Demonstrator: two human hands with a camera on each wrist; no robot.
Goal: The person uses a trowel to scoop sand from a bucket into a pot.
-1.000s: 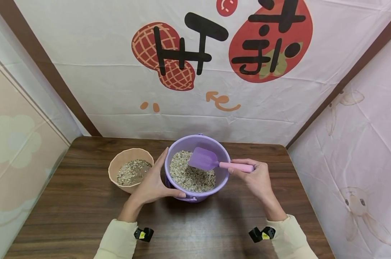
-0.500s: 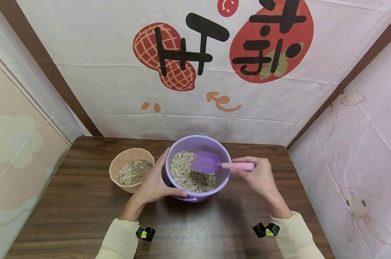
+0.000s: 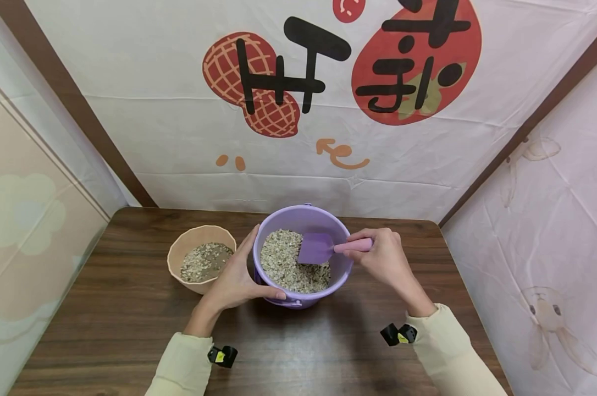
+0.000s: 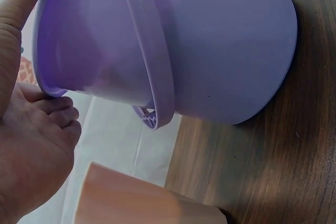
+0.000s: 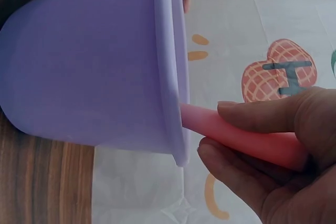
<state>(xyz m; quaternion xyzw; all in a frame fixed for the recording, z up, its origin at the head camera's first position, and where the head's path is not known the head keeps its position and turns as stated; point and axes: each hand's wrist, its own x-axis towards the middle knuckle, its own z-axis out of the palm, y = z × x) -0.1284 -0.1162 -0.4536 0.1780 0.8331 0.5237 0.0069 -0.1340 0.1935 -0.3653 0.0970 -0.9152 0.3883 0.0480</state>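
A purple bucket (image 3: 342, 278) stands upright on the table, partly filled with pale speckled grains (image 3: 285, 264). My left hand (image 3: 231, 283) holds its left side, thumb along the near rim and fingers along the far left rim. In the left wrist view the fingertips (image 4: 65, 111) are at the rim. My right hand (image 3: 382, 256) grips the pink handle (image 5: 247, 135) of a small shovel. The shovel's purple blade (image 3: 315, 248) is inside the bucket, its front edge down at the grains. Left of the bucket is a peach bowl (image 3: 180, 247) with a thinner layer of similar grains.
The dark wooden table (image 3: 110, 313) meets a white printed backdrop (image 3: 189, 181) right behind the bucket. Light fabric panels flank both sides. The bucket's handle (image 4: 157, 72) hangs down its outside, and the bowl stands close beside my left hand.
My right hand has shifted up and slightly left, and the shovel blade has moved right within the bucket, its handle now tilted more. My left hand stays on the rim.
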